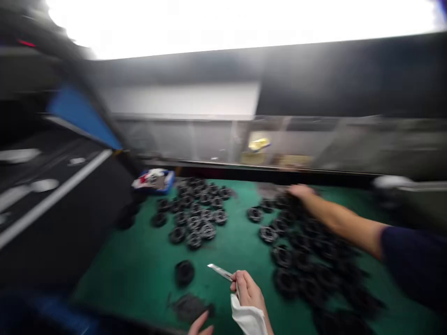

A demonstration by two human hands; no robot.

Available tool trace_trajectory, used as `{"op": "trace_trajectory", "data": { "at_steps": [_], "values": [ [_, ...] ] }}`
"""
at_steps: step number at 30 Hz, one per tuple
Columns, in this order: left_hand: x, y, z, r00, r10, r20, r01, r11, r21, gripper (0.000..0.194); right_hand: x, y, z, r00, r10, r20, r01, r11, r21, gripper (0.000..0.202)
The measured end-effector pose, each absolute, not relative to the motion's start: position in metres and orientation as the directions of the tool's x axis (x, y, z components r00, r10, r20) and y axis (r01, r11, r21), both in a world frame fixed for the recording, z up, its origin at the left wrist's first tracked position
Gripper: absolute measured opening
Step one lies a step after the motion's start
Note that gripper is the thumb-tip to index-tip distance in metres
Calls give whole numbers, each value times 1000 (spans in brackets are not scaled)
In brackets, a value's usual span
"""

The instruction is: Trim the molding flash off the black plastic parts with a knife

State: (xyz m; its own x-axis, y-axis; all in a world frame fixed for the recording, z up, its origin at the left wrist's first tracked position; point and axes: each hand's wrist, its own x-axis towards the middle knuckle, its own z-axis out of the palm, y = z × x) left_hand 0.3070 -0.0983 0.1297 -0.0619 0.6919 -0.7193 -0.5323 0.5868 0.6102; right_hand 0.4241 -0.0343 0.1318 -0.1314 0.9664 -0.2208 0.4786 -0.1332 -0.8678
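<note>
My right hand [248,294] is closed round the handle of a scalpel [220,271], its small blade pointing left and away from me. White cloth [247,317] wraps the wrist. At the bottom edge my left hand [201,325] shows only a few fingers, apart and with nothing visible in them. Just beyond those fingers lies a heap of dark scraps [189,307], blurred. A single round black part [184,272] rests on the green mat [146,274], left of the blade tip and not touched.
Ring-shaped black parts lie in a left cluster [194,223] and a larger right one [307,251]. Another person's arm [335,216] reaches in from the right over the latter. A blue tray [165,182] stands far left, near a clear panel [209,139].
</note>
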Motion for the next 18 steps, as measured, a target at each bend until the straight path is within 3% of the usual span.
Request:
{"op": "trace_trajectory", "data": {
  "at_steps": [4,6,15,18],
  "values": [
    [236,-158,148,-120,749,-652,-575,483,661,109,338,-55,108,-451,871,-196,380,-12,-925,60],
    [206,-163,148,-89,754,-651,-567,499,655,108,307,-42,102,-534,828,-170,365,44,-930,62],
    [17,-148,105,-331,592,-735,-467,574,673,35,245,-6,88,-631,703,-329,524,74,-848,70],
    [-45,-119,95,-352,599,-720,-394,603,694,29,224,-19,85,-597,713,-367,588,78,-805,76]
  ]
}}
